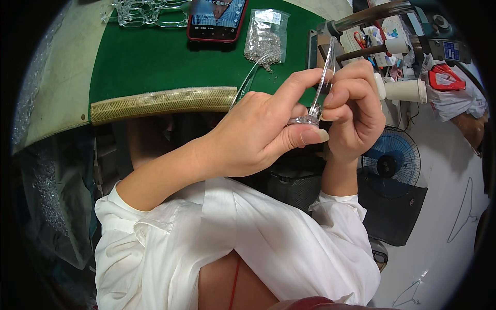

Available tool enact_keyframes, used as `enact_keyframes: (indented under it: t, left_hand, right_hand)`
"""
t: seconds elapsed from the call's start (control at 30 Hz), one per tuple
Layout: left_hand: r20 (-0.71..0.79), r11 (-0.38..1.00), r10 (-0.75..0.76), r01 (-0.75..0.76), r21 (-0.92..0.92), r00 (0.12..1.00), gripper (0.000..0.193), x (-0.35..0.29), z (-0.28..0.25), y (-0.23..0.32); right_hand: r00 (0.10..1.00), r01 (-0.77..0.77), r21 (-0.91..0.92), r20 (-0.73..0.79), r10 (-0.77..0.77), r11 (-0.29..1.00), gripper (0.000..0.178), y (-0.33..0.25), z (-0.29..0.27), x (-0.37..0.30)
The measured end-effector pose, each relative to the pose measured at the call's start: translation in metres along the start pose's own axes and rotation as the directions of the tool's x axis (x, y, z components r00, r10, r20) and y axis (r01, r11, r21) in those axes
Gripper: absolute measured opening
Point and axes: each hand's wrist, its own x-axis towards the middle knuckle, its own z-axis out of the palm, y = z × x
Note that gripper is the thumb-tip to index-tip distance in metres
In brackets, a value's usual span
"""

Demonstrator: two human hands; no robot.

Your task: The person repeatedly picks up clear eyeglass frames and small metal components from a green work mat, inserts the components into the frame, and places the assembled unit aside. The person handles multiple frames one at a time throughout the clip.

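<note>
Right of centre, left hand (253,126) and right hand (359,106) pinch a clear, glossy plastic spectacle frame (325,77), likely light, stiff, slippery, best held at its corner (312,119).

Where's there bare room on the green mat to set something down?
Bare green mat lies between the phone and gold strip, left of the plastic bag. It's crowded far left, with clear frames, and right of the mat, around metal bars.

A green-topped workbench (150,59) spans ten to one o'clock. At three o'clock, a blue-bladed electric fan (391,159) stands beside pale floor (439,165).
</note>
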Motion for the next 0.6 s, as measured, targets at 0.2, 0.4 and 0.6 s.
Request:
enact_keyframes:
  t: [0.2,0.4,0.6]
  left_hand:
    - [0.043,0.996,-0.007,0.003,0.086,0.999,0.062,0.001,-0.005,0.002]
    - [-0.003,1.000,0.014,-0.014,-0.019,1.000,0.062,0.004,-0.001,0.001]
    - [-0.020,0.989,0.084,-0.081,0.124,0.996,0.067,0.012,-0.002,-0.007]
  right_hand:
    - [0.999,0.041,0.014,-0.008,-0.041,0.999,0.020,0.002,-0.001,0.000]
    - [0.999,0.046,0.039,0.008,-0.046,0.998,0.019,0.007,-0.003,0.001]
    - [0.983,-0.073,0.222,-0.147,0.108,0.972,0.023,0.010,0.003,-0.014]
